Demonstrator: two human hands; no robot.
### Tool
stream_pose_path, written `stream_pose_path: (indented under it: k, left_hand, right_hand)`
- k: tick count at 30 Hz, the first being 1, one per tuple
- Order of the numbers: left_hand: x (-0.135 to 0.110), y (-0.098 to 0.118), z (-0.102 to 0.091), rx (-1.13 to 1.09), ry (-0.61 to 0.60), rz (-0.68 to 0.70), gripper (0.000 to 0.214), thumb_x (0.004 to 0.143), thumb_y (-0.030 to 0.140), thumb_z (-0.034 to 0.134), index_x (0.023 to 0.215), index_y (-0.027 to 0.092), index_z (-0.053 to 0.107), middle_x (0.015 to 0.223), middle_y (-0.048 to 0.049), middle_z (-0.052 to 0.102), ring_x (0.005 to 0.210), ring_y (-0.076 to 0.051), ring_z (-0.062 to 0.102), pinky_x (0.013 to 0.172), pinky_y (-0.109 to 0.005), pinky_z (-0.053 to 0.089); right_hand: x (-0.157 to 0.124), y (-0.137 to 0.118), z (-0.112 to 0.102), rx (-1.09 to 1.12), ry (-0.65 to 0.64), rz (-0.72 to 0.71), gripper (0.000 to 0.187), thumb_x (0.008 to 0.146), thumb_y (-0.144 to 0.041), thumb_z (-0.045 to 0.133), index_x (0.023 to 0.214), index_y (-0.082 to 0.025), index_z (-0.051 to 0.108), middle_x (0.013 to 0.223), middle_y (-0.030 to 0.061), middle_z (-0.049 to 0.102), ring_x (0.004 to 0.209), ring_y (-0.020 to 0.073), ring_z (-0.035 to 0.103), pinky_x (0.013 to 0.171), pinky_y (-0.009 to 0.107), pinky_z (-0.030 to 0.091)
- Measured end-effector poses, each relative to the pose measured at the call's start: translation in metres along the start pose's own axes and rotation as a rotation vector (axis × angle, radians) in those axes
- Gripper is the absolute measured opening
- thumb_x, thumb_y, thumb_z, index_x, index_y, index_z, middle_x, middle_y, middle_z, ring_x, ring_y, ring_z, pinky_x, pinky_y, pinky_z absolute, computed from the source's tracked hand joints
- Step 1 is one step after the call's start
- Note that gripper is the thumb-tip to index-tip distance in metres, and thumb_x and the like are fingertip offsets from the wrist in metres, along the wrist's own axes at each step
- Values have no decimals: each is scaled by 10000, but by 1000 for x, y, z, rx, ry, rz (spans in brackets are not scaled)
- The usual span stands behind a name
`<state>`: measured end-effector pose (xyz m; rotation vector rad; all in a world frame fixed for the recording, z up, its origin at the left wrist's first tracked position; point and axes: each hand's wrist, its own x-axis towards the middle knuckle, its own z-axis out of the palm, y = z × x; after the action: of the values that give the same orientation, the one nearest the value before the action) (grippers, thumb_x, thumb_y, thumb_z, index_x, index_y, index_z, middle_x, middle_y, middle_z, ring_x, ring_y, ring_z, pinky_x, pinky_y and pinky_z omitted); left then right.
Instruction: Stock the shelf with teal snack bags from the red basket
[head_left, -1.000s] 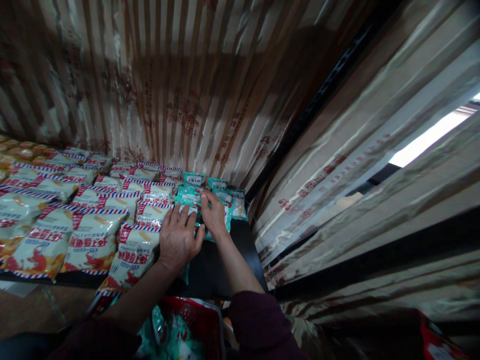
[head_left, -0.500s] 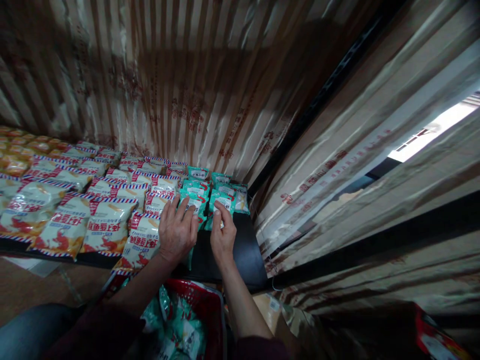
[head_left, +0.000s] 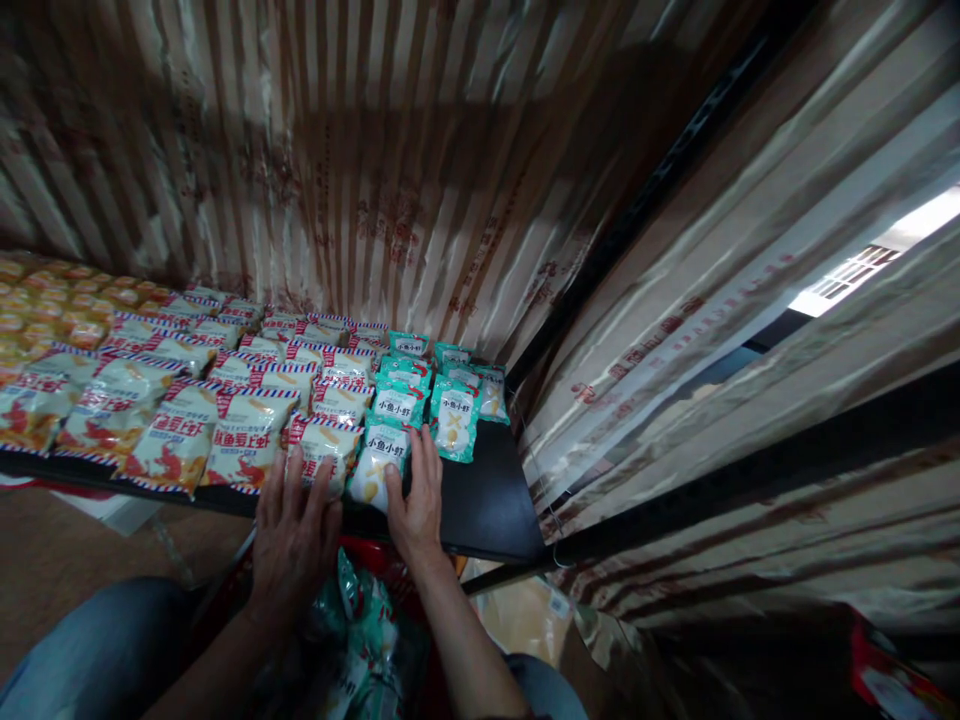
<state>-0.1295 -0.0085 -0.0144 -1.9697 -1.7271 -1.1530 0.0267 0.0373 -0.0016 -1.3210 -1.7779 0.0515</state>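
My left hand [head_left: 295, 535] is open, its spread fingers resting at the lower edge of a white and red snack bag [head_left: 327, 450] with striped ends. On the right, my right hand [head_left: 418, 497] lies open along the right side of a green and white snack bag [head_left: 377, 465] at the shelf's front edge. Behind it more green bags stand in short columns, among them one green bag [head_left: 454, 420] farther right. Beneath my forearms a red basket [head_left: 384, 552] holds several green bags [head_left: 360, 640], partly hidden by my arms.
Rows of white and red bags [head_left: 161, 410] and small yellow packs [head_left: 45, 310] fill the left of the black shelf [head_left: 491, 500]. A ribbed wrapped wall [head_left: 360, 180] rises behind. A dark metal post [head_left: 600, 280] stands right of the bags.
Both hands have drawn back toward the shelf's front edge, the left one also moving leftward. The front green bag, earlier mostly covered, now shows between them. The view has shifted slightly.
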Motion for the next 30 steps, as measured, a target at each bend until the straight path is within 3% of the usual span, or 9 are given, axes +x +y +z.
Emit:
stream_pose_path:
  k: [15,22,30]
  left_hand:
    - [9,-12,25,7,93,48,632,845,247,525,1425,177,283,1512,-187,195,1384,-337,202,1046,-521,314]
    - [9,-11,32,-20,130,28,635,856,234,509,1435,177,255,1525,-189,141,1384,-356,188,1038,-549,313]
    - [11,-11,37,7,110,2,635,858,239,508,1436,175,255,1516,-195,177,1383,-360,194,1033,-548,313]
  right_hand:
    - [-1,8,4,-37,-51,6,505,935,-344,381,1412,-186,325,1486,130,300,1368,246,289,1053,466,353]
    - [-3,7,2,-61,-104,-17,627,893,-463,449,1436,-203,272,1514,133,226,1391,277,224,1065,495,325]
    - [1,9,6,-50,-150,-6,621,904,-462,430,1429,-165,283,1521,146,191,1405,256,178,1091,475,294]
